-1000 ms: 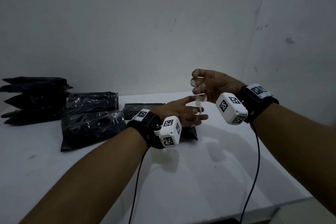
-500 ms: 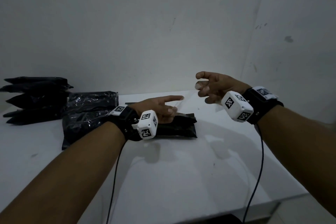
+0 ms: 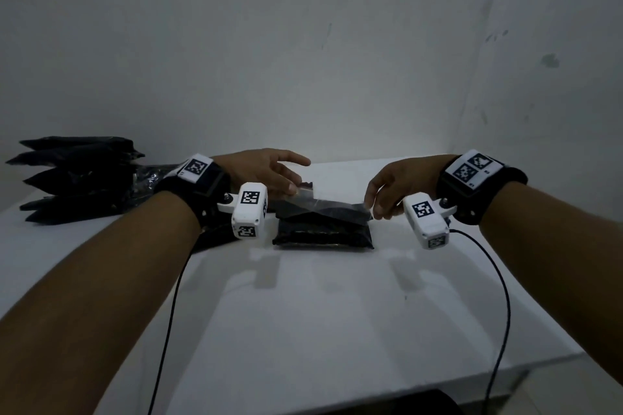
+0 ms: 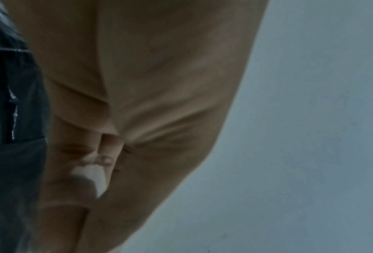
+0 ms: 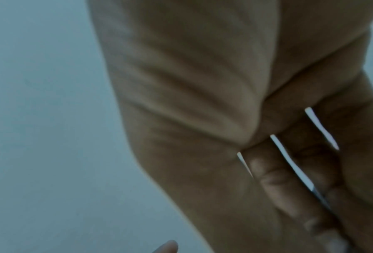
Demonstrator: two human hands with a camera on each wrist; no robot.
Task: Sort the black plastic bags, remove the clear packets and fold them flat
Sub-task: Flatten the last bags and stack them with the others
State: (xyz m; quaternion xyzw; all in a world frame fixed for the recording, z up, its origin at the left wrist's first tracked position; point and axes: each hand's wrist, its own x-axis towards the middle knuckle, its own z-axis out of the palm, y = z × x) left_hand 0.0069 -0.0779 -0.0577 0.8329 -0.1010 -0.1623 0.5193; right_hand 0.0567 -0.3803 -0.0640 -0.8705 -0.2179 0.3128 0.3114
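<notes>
On the white surface (image 3: 303, 313) a black bag (image 3: 323, 234) lies flat between the two hands, with a clear packet (image 3: 323, 204) spread over its top. The left hand (image 3: 266, 172) pinches the packet's left end, forefinger stretched out above. The right hand (image 3: 391, 184) reaches down to the packet's right end with bent fingers; whether it grips the film or only touches it, I cannot tell. More black bags (image 3: 77, 175) are stacked at the far left against the wall (image 3: 303, 44). Both wrist views are blurred, showing mostly palm.
</notes>
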